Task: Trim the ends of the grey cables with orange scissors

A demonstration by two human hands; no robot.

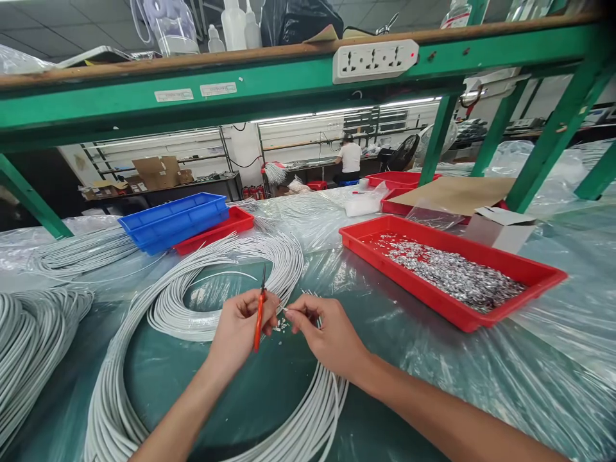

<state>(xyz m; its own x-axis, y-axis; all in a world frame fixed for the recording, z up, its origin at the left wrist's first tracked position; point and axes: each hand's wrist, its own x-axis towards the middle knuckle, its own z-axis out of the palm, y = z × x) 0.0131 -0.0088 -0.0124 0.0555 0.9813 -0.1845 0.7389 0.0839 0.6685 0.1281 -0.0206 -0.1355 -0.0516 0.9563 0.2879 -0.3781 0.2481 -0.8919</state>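
Near the middle of the view, my left hand (243,324) is closed around orange-handled snips (260,314), whose dark tip points up. Its fingertips come close to those of my right hand (325,333), which pinches the end of a thin white cable (285,309). Small pale scraps (282,325) lie on the table just behind and between the hands. A large coil of white cables (115,378) runs around and beneath both hands. Behind them lies a smaller coil (283,263) that overlaps the large one.
A red tray (409,282) of small silvery metal parts sits to the right, beside a white box (500,228). Blue trays (176,221) rest partly on a red tray (216,230) at the back left. More cable bundles (33,346) lie left. A green shelf beam (269,80) crosses above.
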